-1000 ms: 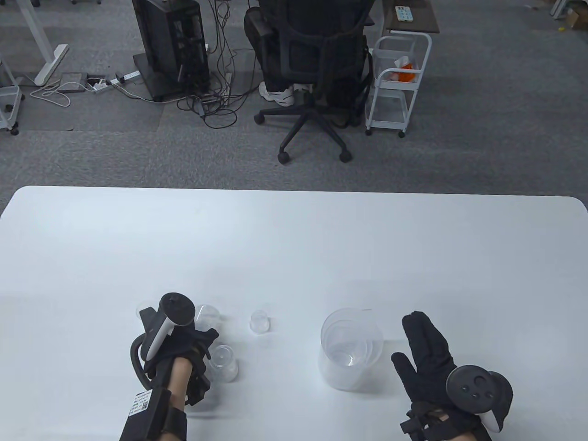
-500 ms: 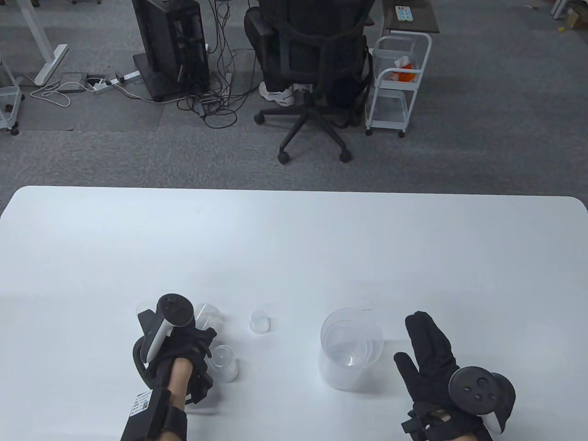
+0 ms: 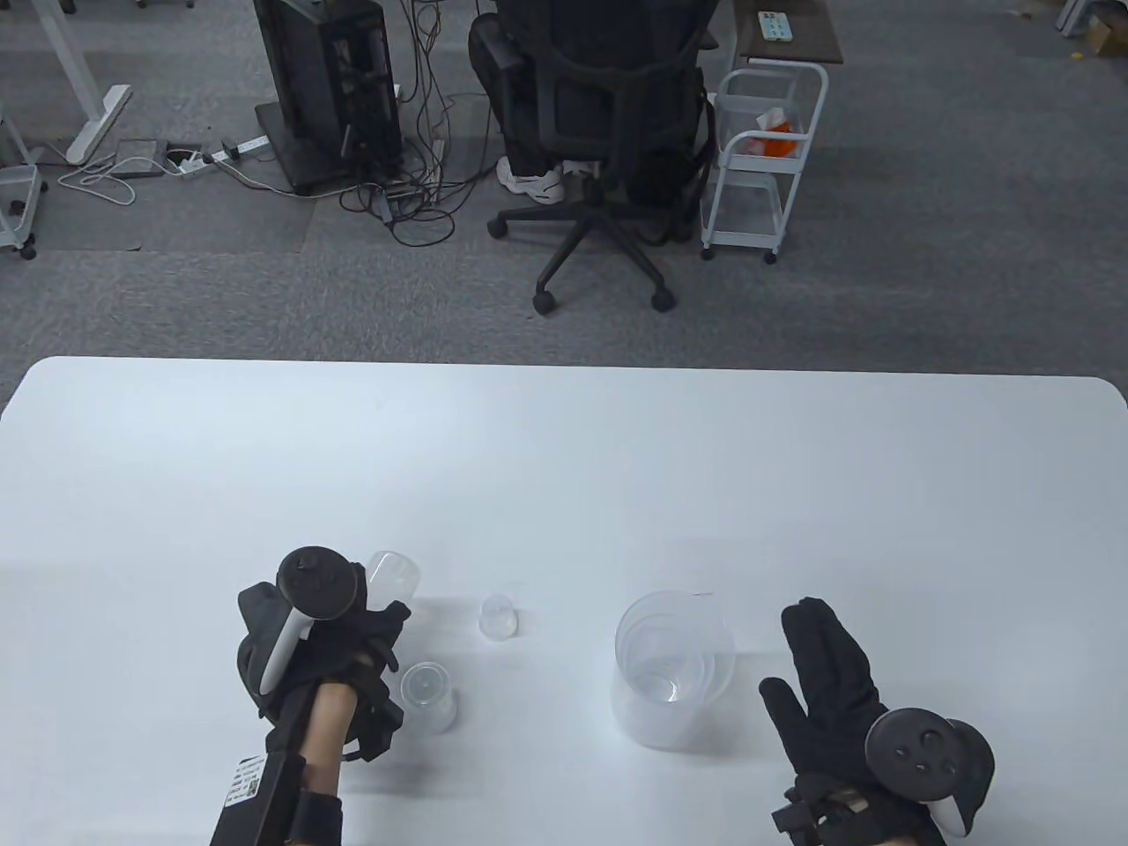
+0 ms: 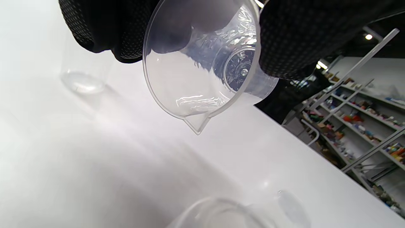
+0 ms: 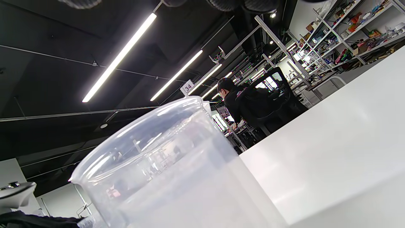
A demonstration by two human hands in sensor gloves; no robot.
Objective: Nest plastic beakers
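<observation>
Clear plastic throughout, so we judge these beakers light, thin-walled and a little slick; we would take them round the wall below the rim, gently.

From the table view, our left hand (image 3: 330, 648) grasps a medium beaker (image 3: 394, 575) at near left, lifted and tipped. A second beaker (image 3: 427, 694) stands just right of that hand, and a tiny beaker (image 3: 498, 615) stands farther right. The large beaker (image 3: 674, 665), which seems to have another nested inside, stands right of centre on the white table (image 3: 564, 467). Our right hand (image 3: 828, 683) lies flat beside it, fingers spread, holding nothing.

From the left wrist view, gloved fingers (image 4: 294, 34) wrap the tilted medium beaker (image 4: 205, 66), spout downward, clear of the table.

From the right wrist view, the large beaker (image 5: 171, 171) looms close; the fingers barely show.
</observation>
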